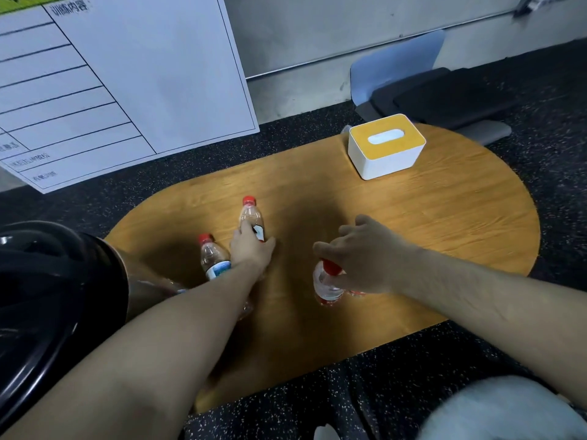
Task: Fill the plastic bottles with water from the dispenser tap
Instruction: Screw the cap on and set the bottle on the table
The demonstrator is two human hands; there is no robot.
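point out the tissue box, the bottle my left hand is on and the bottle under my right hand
tissue box (386, 147), head view, yellow top
far bottle (251, 215), head view, shoulder
near bottle (327, 289), head view, clear body

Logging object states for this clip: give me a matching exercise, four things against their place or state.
Things:
1. tissue box
2. farthest bottle
3. nearest bottle
4. whiteboard

Place or state:
A. gripped at the body by the left hand
B. leaning beyond the table, off its far left edge
C. standing alone on the table's far right part
D. held at the cap by the right hand

Pairs: 1-C, 2-A, 3-D, 4-B
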